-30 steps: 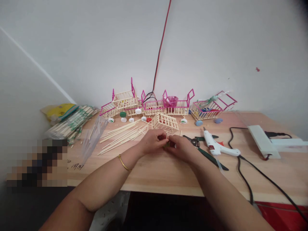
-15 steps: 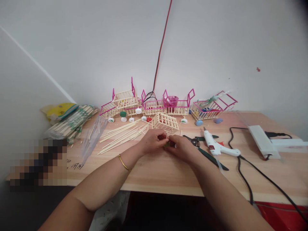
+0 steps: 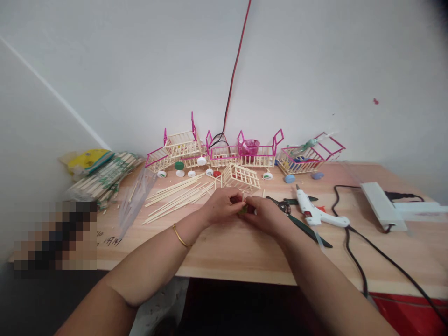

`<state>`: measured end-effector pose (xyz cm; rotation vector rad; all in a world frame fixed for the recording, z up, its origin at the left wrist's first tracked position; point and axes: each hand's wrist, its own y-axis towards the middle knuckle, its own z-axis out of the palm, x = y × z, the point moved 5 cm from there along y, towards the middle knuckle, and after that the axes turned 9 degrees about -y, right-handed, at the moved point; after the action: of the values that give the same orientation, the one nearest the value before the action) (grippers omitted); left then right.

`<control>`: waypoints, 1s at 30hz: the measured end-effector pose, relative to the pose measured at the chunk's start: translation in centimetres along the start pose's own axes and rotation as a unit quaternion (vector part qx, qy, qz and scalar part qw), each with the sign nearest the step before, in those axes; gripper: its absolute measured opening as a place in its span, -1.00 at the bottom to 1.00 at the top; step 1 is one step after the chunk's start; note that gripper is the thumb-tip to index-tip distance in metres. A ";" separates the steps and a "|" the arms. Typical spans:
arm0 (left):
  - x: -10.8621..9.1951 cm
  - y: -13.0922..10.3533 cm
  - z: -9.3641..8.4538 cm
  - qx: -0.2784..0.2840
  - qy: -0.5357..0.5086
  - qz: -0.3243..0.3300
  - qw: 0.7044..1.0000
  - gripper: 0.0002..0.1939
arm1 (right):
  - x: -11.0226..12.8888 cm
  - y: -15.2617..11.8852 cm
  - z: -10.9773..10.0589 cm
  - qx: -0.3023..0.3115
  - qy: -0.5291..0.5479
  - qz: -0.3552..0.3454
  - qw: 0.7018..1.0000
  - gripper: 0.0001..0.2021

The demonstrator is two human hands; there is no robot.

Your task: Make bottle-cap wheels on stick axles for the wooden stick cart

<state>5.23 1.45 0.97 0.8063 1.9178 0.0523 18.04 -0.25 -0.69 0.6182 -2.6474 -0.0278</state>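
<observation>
My left hand (image 3: 224,205) and my right hand (image 3: 264,214) meet over the middle of the wooden table, fingertips pinched together. A small green-and-white piece (image 3: 242,211) shows between them, mostly covered by the fingers; it looks like a bottle cap. A short pale tip, like a stick end, pokes up there too. Just behind the hands lies a small cage of wooden sticks (image 3: 241,177). Loose bamboo sticks (image 3: 178,198) are spread to the left of my left hand. Green-handled pliers (image 3: 304,228) and a white glue gun (image 3: 315,212) lie to the right of my right hand.
Several stick carts with pink rims and bottle-cap wheels line the wall, one being the right-hand cart (image 3: 301,161). A pink cup (image 3: 250,147) stands among them. Bagged sticks (image 3: 108,177) lie left. A white power strip (image 3: 383,205) and black cable (image 3: 392,261) occupy the right.
Both hands stay pinched together in the same place, with barely any visible movement. The things on the table have not moved.
</observation>
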 end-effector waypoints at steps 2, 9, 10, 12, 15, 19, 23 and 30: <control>0.0 0.0 0.0 -0.001 0.000 0.001 1.000 -0.91 | -0.1 0.0 0.0 -0.001 -0.003 0.000 1.000 -0.88; 0.2 0.0 0.0 -0.002 0.003 -0.008 1.000 -0.91 | -0.1 0.0 0.0 -0.001 -0.008 0.004 1.000 -0.88; 0.2 0.0 0.0 -0.002 0.004 -0.009 1.000 -0.92 | -0.1 0.0 0.0 -0.001 -0.007 0.003 1.000 -0.88; 0.2 0.0 0.0 -0.001 0.004 -0.010 1.000 -0.91 | -0.1 0.0 0.0 0.000 -0.005 0.004 1.000 -0.87; 0.2 0.0 0.0 -0.002 0.002 -0.007 1.000 -0.91 | -0.1 0.0 0.0 0.002 -0.008 0.007 1.000 -0.85; 0.1 0.0 0.0 0.000 -0.004 0.000 1.000 -0.92 | 0.0 0.0 -0.1 0.000 -0.007 0.006 1.000 -0.86; 0.0 0.0 0.0 -0.002 -0.003 -0.001 1.000 -0.91 | 0.0 0.0 -0.1 -0.004 0.001 0.006 1.000 -0.85; 0.0 -0.1 0.0 -0.003 0.002 -0.006 1.000 -0.91 | -0.1 0.0 0.0 -0.002 -0.010 0.006 1.000 -0.85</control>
<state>5.21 1.41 0.89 0.7908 1.9243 0.0533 18.08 -0.19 -0.70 0.6047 -2.6698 -0.0360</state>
